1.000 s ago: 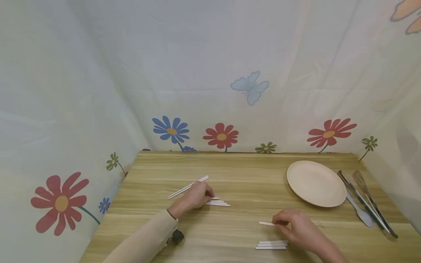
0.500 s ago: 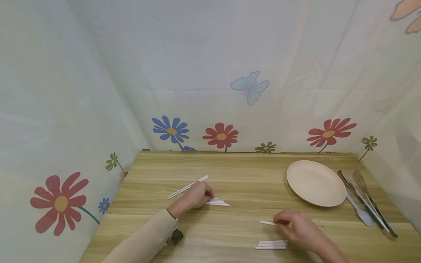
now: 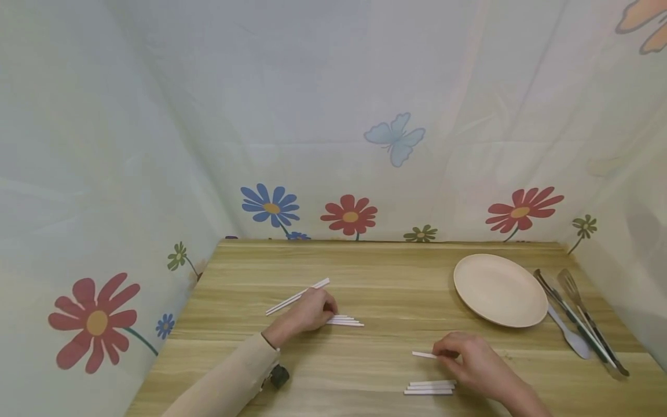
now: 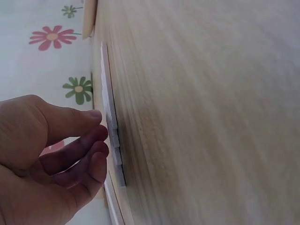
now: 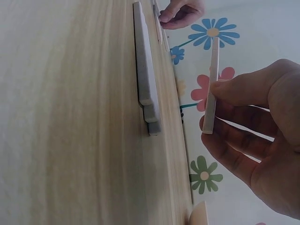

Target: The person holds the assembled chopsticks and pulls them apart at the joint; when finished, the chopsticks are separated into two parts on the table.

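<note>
My left hand (image 3: pixel 309 310) is over a row of several thin white sticks (image 3: pixel 346 321) on the table. In the left wrist view its thumb and loosely bent fingers hold nothing, with the fingertips right beside the staggered sticks (image 4: pixel 110 103). My right hand (image 3: pixel 471 359) pinches one short white stick (image 5: pixel 213 84) between thumb and fingers, raised off the wood and pointing left. Below that hand lie several more short white sticks (image 3: pixel 429 388) side by side, their ends slightly uneven. Another group of longer white sticks (image 3: pixel 292 301) lies slanted behind my left hand, partly covered by it.
A round cream plate (image 3: pixel 500 289) stands at the back right of the wooden table (image 3: pixel 385 272). To its right lie a pale spoon (image 3: pixel 573 341), a fork (image 3: pixel 572 284) and another long utensil (image 3: pixel 560 304). A flower-printed curtain (image 3: pixel 323 87) surrounds the table's back and sides.
One stick at my left fingertips, slightly apart from its row a second ago, now lies in with the others. My right hand with its stick has hardly moved.
</note>
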### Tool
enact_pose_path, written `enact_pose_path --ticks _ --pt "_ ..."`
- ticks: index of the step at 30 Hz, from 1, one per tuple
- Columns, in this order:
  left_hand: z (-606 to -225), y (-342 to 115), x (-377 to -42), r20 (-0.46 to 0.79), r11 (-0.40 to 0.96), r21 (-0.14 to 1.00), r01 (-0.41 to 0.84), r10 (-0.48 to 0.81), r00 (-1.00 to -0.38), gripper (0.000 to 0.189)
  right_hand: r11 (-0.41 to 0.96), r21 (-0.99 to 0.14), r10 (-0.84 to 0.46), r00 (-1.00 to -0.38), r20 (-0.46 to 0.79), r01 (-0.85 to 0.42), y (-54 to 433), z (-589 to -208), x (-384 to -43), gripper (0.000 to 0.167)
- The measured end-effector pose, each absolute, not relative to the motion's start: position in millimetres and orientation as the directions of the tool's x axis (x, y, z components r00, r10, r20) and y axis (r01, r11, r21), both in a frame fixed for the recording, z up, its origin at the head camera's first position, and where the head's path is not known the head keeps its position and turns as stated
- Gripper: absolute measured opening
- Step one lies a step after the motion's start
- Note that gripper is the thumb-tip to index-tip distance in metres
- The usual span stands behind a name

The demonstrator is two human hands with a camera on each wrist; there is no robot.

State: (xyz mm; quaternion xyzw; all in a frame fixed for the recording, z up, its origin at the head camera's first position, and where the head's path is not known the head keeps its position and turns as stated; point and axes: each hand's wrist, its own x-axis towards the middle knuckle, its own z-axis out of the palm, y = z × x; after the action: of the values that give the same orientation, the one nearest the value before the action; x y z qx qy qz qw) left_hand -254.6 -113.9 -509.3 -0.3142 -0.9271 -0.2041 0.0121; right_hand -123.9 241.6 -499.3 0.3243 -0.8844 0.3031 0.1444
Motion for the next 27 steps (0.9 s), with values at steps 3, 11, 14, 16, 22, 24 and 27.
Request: enact_pose_path --ticks 3,11,14,16,22,24,27 --pt "-510 -116 -255 0.172 0.731 0.355 0.583 0.562 -0.809 0.005 0.607 -0.451 -0.488 -0.754 0.439 -0.655 242 -498 -123 0.028" --pt "-504 -127 -252 0.209 0.75 0.377 0.544 0.503 -0.839 0.007 0.618 -0.477 -0.502 -0.78 0.373 -0.625 243 -497 -122 0.026" --pt "-504 -131 -252 0.212 0.76 0.373 0.532 0.489 -0.846 0.008 0.63 -0.481 -0.503 -0.792 0.346 -0.61 242 -497 -122 0.025" --pt "-504 -134 -252 0.216 0.765 0.377 0.522 0.476 -0.853 0.009 0.636 -0.477 -0.505 -0.794 0.338 -0.607 242 -497 -121 0.024" --pt "-508 -146 -253 0.232 0.773 0.411 0.483 0.423 -0.876 0.012 0.626 -0.467 -0.522 -0.781 0.344 -0.624 241 -499 -121 0.024" --pt "-508 -150 -253 0.238 0.78 0.417 0.467 0.402 -0.884 0.014 0.621 -0.472 -0.525 -0.779 0.342 -0.626 241 -499 -121 0.023" --pt "-509 -156 -254 0.243 0.797 0.412 0.442 0.371 -0.896 0.014 0.619 -0.472 -0.529 -0.777 0.341 -0.628 241 -500 -120 0.021"
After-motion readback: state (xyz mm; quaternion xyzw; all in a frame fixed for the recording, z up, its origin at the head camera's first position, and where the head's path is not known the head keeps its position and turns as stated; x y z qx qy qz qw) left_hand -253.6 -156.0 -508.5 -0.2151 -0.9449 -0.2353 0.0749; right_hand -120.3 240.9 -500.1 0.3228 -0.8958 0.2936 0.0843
